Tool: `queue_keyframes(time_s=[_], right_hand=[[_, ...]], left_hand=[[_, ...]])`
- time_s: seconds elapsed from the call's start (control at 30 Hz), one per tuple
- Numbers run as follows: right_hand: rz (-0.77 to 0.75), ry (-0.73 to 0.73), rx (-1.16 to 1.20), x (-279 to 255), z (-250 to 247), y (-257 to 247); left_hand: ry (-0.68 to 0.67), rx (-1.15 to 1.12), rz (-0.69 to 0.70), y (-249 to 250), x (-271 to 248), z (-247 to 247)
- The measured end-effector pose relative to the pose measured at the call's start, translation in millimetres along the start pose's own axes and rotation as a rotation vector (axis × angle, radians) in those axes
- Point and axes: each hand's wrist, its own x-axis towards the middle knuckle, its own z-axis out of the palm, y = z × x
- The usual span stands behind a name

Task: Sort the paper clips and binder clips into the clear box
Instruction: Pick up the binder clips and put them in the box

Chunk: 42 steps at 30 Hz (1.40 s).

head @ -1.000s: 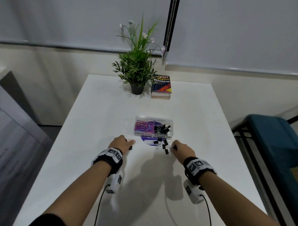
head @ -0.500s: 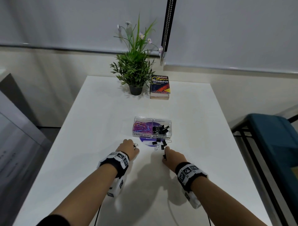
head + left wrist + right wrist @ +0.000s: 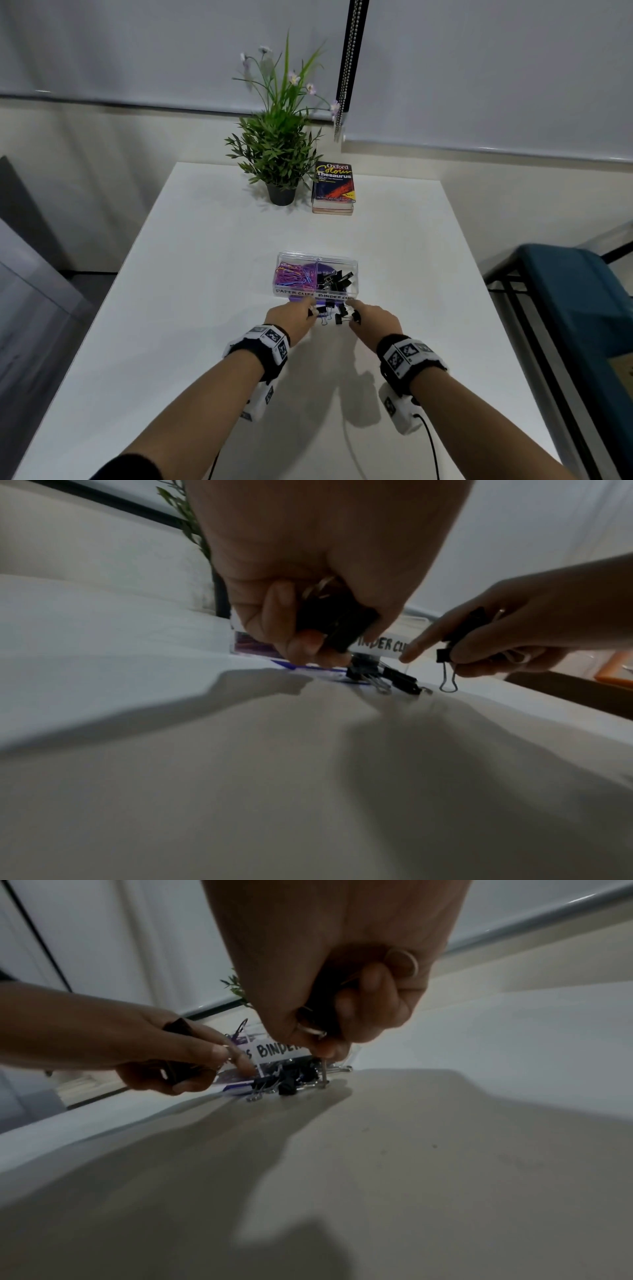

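Observation:
The clear box [image 3: 317, 291] stands mid-table, with coloured paper clips [image 3: 294, 276] in its left compartment and black binder clips [image 3: 334, 280] in its right. Loose binder clips [image 3: 331, 313] lie on a purple disc just in front of it. My left hand [image 3: 291, 318] is at their left side, its fingers curled round black binder clips [image 3: 337, 620]. My right hand [image 3: 373, 318] is at their right side and also holds binder clips [image 3: 322, 1015] in curled fingers, one wire handle touching the table. Both hands hover low over the pile.
A potted plant [image 3: 279, 144] and a thesaurus book [image 3: 334, 186] stand at the far end of the white table [image 3: 205, 274]. A blue-cushioned bench [image 3: 579, 308] stands to the right of the table.
Both hands have moved forward and inward, closing on the loose binder clips in front of the box. Each keeps its clips in its grasp.

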Motion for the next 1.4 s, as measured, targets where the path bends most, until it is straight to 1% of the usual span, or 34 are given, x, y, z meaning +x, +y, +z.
queue_keyframes(time_s=[0.13, 0.23, 0.37, 0.47, 0.6, 0.77, 0.83, 0.97, 1.07, 1.13, 1.2, 1.27, 1.3, 1.33, 1.4], right_hand=[[-0.071, -0.001, -0.117, 0.3, 3.7, -2.8], [-0.064, -0.002, -0.112, 0.5, 4.4, -1.9], [-0.055, 0.017, -0.116, 0.7, 6.0, 6.4], [-0.044, 0.028, -0.123, 2.5, 5.8, 10.9], [-0.089, 0.006, -0.184, 5.1, 7.1, 8.6], [-0.173, -0.053, -0.324, 6.2, 12.7, 2.3], [-0.183, -0.058, -0.353, 7.0, 12.8, -0.5], [-0.186, -0.107, -0.368, 6.0, 13.0, -0.3], [-0.185, -0.104, -0.347, 3.2, 6.3, 3.7], [-0.205, -0.032, -0.318, -0.1, -10.3, 3.3], [-0.241, 0.076, -0.315, -0.7, -33.7, -0.5], [-0.265, 0.169, -0.36, 5.4, -56.6, -7.1], [-0.266, 0.189, -0.399, 10.9, -66.1, -12.1], [-0.257, 0.188, -0.444, 17.4, -74.0, -18.1], [-0.235, 0.139, -0.509, 32.3, -82.8, -31.3]], left_hand=[[-0.035, 0.093, 0.005, 11.4, 4.9, 4.5], [-0.075, 0.147, -0.026, 18.8, 8.7, 7.2], [-0.073, 0.189, -0.022, 24.5, 9.7, 6.6], [-0.121, 0.218, -0.053, 26.3, 13.1, 6.7], [-0.168, 0.119, -0.111, 23.7, 14.0, 6.7], [-0.233, -0.077, -0.019, 12.9, 7.0, 5.6], [-0.262, -0.09, 0.008, 13.0, 1.5, 0.2], [-0.297, -0.039, 0.002, 9.1, -10.5, -6.4], [-0.284, -0.053, 0.007, -3.4, -14.8, -10.6], [-0.243, -0.082, 0.008, -13.3, -16.8, -17.4], [-0.19, -0.12, 0.01, -22.3, -17.3, -26.4], [-0.144, -0.16, 0.013, -28.3, -14.4, -36.1], [-0.123, -0.177, 0.011, -30.5, -12.0, -41.1], [-0.101, -0.189, 0.011, -31.2, -9.5, -46.2], [-0.063, -0.201, 0.018, -29.5, -4.1, -56.9]])
